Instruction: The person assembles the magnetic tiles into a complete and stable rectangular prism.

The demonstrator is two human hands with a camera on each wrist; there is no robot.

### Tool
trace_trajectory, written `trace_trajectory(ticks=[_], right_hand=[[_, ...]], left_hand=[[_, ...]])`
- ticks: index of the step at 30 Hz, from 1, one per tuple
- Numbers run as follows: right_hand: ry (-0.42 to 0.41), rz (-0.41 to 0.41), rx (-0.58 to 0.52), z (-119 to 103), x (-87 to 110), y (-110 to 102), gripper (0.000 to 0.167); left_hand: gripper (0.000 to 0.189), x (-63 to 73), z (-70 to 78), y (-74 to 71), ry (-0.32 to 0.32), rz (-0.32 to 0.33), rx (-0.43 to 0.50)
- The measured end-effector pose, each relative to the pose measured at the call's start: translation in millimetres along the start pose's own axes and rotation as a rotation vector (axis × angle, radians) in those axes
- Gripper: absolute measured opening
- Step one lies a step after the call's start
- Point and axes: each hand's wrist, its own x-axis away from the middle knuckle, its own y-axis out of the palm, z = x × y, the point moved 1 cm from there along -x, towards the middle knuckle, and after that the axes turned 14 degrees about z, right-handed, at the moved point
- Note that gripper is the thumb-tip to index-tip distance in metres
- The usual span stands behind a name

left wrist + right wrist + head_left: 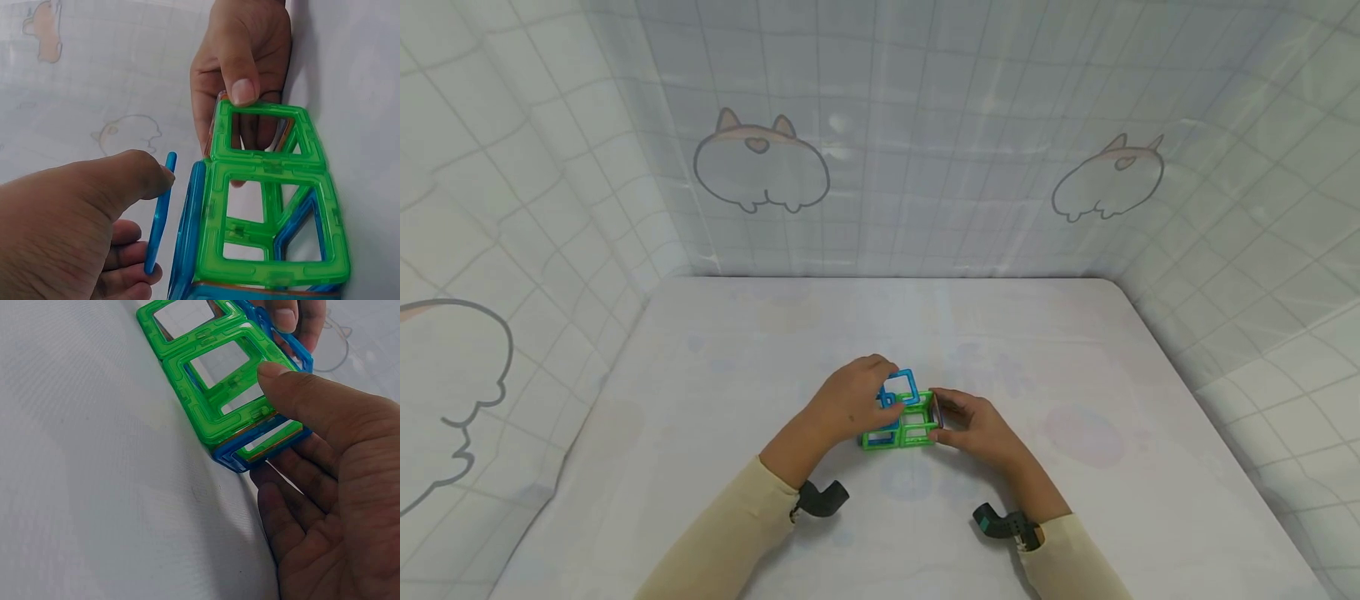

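Note:
My left hand (853, 402) pinches a blue square magnetic tile (160, 215) between thumb and fingers. In the left wrist view this tile stands nearly edge-on, just apart from another blue tile (187, 234) on the block's upper side. The block is a small box of green and blue open-frame magnetic tiles (917, 442), with two green squares side by side along its front. At the box's right end, my right hand (983, 429) grips it. Its thumb lies on a green frame (187, 403), with the other fingers around the end, partly hidden.
The box rests on a white-covered table (880, 317) with faint pastel patches. White grid-patterned curtains (925, 167) with animal drawings stand behind the table and on both sides. A dark wrist camera (823, 500) sits on the left wrist, another (996, 521) on the right.

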Motion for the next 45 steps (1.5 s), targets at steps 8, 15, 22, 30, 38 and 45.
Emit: trace_trajectory(ticks=[8, 15, 22, 30, 38, 45], right_hand=[[-0.019, -0.005, -0.010, -1.4, 0.5, -0.5, 0.068], [-0.021, -0.011, -0.027, -0.7, -0.1, -1.3, 0.065], [-0.031, -0.010, -0.022, -1.5, -0.2, -1.5, 0.066], [-0.032, -0.013, -0.045, -0.7, -0.5, -1.9, 0.065], [-0.051, -0.026, -0.050, -2.8, -0.5, -2.8, 0.065], [-0.033, -0.030, -0.051, -4.7, -0.4, -3.8, 0.066]], left_hand=[[0.055, 0.7, 6.3, 0.4, 0.017, -0.052, -0.003], [0.055, -0.2, 13.7, 0.1, 0.038, -0.099, 0.024], [0.053, -1.2, 16.2, 2.6, 0.072, -0.134, 0.049], [0.050, -2.2, 17.3, 6.3, 0.108, -0.116, 0.046], [0.051, -1.6, 20.6, 6.1, 0.106, -0.112, 0.048], [0.051, -1.5, 20.2, 9.0, 0.100, -0.117, 0.057]])
